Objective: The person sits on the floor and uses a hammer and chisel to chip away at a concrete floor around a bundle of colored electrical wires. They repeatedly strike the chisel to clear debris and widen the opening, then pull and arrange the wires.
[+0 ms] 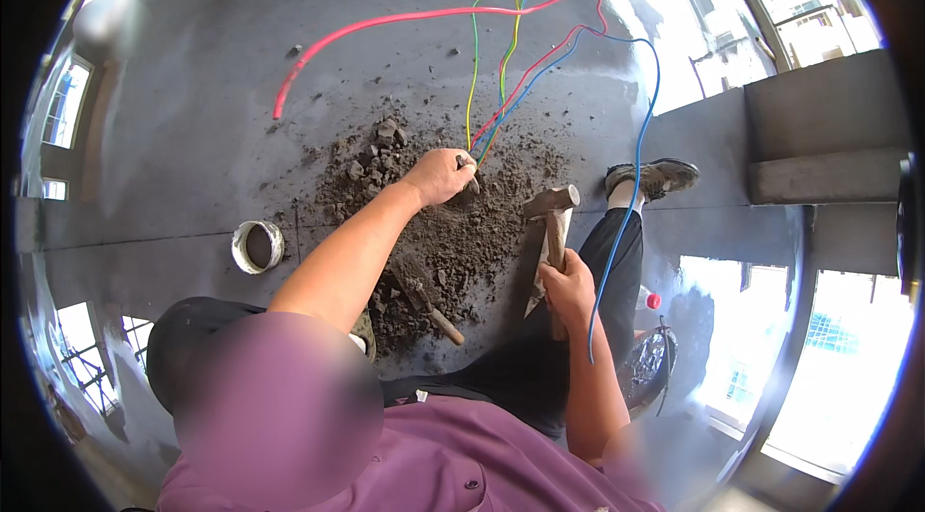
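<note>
My left hand [441,177] is closed around a short dark metal chisel [472,183], whose end shows below the fingers. It is over the loose grey rubble [453,247], right where several coloured wires [502,93] come together. My right hand [570,288] grips the wooden handle of a hammer [552,205], head up, at the rubble's right edge. Beside the handle is a pale, tapering piece [536,292] that I cannot identify. A trowel [419,295] with a wooden handle lies in the dirt between my arms, its blade partly covered.
A thick red conduit [405,19] arcs over the grey floor ahead, and a blue wire [640,165] bends down past my right arm. At left stands a small white tub [258,247]. A dark bucket [653,366] and a red-capped bottle [652,301] are by my right leg.
</note>
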The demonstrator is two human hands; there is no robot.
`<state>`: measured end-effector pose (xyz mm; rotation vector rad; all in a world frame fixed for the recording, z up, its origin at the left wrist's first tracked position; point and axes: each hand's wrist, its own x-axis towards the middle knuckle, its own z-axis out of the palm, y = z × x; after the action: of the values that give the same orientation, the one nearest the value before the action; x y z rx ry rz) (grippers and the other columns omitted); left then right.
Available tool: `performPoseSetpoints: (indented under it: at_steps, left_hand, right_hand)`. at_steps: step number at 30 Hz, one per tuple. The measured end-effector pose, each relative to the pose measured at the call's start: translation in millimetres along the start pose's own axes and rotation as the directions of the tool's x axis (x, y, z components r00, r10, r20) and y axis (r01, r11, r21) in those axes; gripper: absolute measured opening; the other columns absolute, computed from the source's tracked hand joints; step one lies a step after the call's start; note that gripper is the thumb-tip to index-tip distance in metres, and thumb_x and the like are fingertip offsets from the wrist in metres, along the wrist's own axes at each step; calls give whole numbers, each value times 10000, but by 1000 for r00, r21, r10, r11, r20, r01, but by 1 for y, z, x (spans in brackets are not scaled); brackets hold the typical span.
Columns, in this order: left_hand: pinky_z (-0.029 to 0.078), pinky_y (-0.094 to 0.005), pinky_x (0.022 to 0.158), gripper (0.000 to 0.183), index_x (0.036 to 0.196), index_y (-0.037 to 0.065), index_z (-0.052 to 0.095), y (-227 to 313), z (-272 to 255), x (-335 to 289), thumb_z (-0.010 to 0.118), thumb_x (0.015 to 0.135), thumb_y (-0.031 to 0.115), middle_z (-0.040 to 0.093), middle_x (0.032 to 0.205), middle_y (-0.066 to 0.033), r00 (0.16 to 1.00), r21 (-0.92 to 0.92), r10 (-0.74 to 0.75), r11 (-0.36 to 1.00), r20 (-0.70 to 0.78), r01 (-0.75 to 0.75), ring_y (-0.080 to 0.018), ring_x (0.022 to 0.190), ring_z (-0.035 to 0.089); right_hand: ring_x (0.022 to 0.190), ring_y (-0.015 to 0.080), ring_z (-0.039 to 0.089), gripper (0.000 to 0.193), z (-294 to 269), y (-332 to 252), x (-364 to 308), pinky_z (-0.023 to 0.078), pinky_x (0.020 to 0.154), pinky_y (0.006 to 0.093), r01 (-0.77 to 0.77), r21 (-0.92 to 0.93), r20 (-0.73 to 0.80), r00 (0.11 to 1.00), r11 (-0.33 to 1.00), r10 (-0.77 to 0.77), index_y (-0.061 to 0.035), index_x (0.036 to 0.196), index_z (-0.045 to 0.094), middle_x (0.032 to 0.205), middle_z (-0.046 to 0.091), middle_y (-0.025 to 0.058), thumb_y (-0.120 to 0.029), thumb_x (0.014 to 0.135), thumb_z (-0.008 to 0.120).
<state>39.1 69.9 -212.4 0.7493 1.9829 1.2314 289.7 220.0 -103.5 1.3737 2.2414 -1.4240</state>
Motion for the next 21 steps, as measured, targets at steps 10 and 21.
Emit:
performPoseSetpoints:
  at_steps: [10,21]
  left_hand:
    - [519,-455,758,256,903,45,683,17,9,-5,577,900,277,691,861,-204,999,56,21,998,-48,-18,-392,827,660]
    - [515,-405,747,266,1028,23,661,-10,21,0,584,931,258,685,841,-193,993,10,63,998,-99,-63,-339,796,658]
  right_hand:
    - [668,416,629,241,7,-82,-46,481,586,404,456,-230,0,884,860,-468,-25,1039,572,713,612,213,-194,909,684]
    - [676,403,641,217,10,-153,-43,478,591,466,681,-392,79,694,618,-715,-7,964,529,733,632,211,-204,960,619]
